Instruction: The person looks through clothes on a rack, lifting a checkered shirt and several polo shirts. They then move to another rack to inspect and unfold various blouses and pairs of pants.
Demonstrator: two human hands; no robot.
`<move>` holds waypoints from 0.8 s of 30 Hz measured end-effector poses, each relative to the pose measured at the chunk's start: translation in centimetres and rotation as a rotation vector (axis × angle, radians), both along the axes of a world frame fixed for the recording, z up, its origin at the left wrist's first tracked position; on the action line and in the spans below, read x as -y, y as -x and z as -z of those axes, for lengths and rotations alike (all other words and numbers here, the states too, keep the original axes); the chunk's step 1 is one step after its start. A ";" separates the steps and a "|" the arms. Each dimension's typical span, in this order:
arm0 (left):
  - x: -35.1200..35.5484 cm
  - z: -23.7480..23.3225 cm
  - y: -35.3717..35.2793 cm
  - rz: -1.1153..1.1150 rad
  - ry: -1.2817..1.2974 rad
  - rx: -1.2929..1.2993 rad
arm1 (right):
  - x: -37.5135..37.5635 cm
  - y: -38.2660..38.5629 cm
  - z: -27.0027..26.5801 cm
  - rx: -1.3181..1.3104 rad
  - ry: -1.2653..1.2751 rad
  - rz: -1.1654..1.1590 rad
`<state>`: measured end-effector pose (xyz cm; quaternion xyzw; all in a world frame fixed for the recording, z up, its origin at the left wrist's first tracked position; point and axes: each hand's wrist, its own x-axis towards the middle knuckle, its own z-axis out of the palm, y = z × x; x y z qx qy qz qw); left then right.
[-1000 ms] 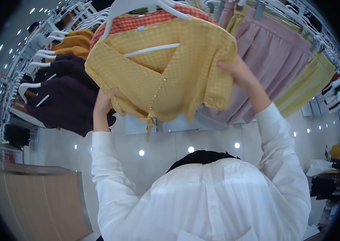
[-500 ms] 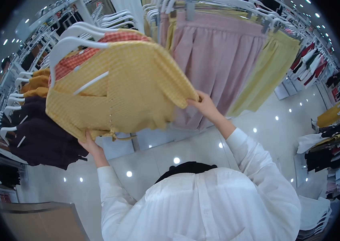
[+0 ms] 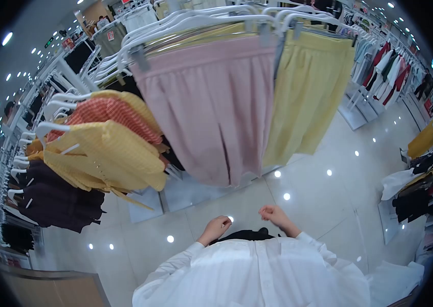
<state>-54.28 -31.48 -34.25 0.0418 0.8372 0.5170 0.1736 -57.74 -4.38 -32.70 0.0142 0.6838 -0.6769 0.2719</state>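
Low in front of my body, my left hand (image 3: 215, 228) is held with its fingers curled together and nothing in them. My right hand (image 3: 278, 217) hovers a short way to its right, likewise curled in and empty. Neither one touches a garment. Above them hang pink trousers or shorts (image 3: 211, 107), clipped to a white hanger, beside a light yellow pair (image 3: 308, 92). To the upper left, a yellow checked blouse (image 3: 109, 153) hangs on a white hanger in front of a red checked blouse (image 3: 116, 115).
Dark purple tops (image 3: 55, 197) hang at the left. A wooden-looking panel (image 3: 52, 289) stands at lower left. White rack bases (image 3: 201, 194) sit on the glossy tiled floor (image 3: 324, 204). More clothing racks (image 3: 390, 71) line the right side.
Both hands have let go of the yellow checked blouse and drawn back towards my body. The blouse now hangs lower at the left, and the view has shifted so the pink garment is more central.
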 end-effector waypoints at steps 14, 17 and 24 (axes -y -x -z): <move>-12.6 -5.5 5.9 0.064 0.225 -0.452 | -14.2 0.6 0.0 -0.123 -0.025 0.135; -11.8 -4.9 7.1 -0.043 0.271 -0.491 | -14.7 1.0 1.0 -0.139 -0.037 0.128; -11.1 -6.0 14.2 -0.337 0.194 -0.689 | -14.7 1.8 -1.0 -0.040 0.070 0.165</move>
